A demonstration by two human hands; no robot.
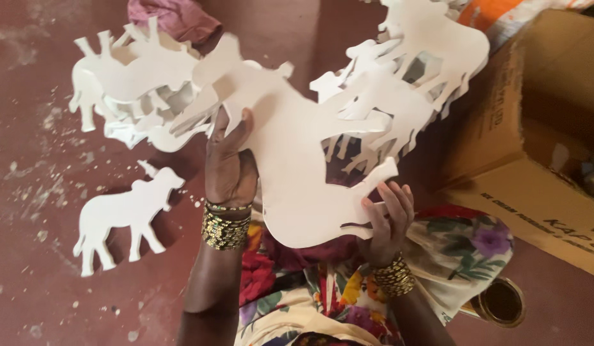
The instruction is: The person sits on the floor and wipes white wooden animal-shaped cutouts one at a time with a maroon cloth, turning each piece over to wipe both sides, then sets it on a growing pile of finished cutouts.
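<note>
On the dark red floor (28, 128), white animal cut-outs and two hands at work

Far left lies a single flat white elephant-shaped cut-out (121, 214), apart from a loose pile of similar white animal cut-outs (140, 90) above it, near a crumpled pink cloth (175, 18). The left hand (229, 163), bangled at the wrist, grips the upper edge of a large white animal-shaped board (297, 173), thumb on its face, other fingers hidden behind it. The right hand (388, 221) pinches the board's lower edge, fingers curled together over a slot. The board is held above a floral-clothed lap. Behind it sits another heap of white cut-outs (412, 70). At right stands an open brown cardboard box (534, 198), with a round brass-coloured tin (500, 301) below.
</note>
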